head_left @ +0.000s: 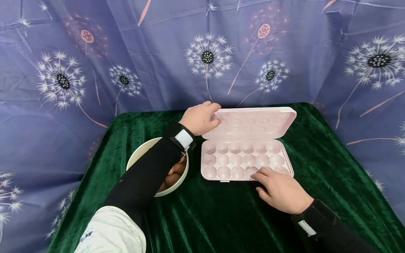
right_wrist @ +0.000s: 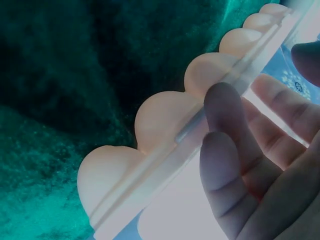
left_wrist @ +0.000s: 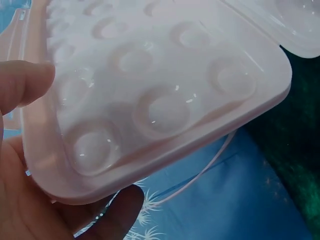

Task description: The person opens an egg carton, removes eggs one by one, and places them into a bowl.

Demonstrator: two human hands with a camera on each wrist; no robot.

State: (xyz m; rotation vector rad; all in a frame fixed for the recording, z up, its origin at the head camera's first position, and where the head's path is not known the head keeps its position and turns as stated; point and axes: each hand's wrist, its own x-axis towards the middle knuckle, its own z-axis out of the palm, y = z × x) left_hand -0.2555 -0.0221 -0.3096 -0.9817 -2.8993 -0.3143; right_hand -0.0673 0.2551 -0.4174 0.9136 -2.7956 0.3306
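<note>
A pale pink plastic egg box (head_left: 236,160) lies with its lid raised, its rows of round egg cups bare. My left hand (head_left: 200,118) grips the upper left corner of the lid (head_left: 250,123). In the left wrist view, the thumb is on the inner side of that lid (left_wrist: 165,110) and the other fingers go behind it. At the front right of the box, my right hand (head_left: 281,192) rests its fingertips on the rim, palm down. The right wrist view shows those fingers (right_wrist: 222,155) loosely bent by the front edge, beside the rounded cup bottoms (right_wrist: 165,117).
Left of the egg box stands a cream bowl (head_left: 184,177) with several brown eggs (head_left: 172,179), partly covered by my left forearm. Dark green velvet cloth (head_left: 202,218) covers the table. A purple dandelion-print curtain (head_left: 164,52) hangs behind.
</note>
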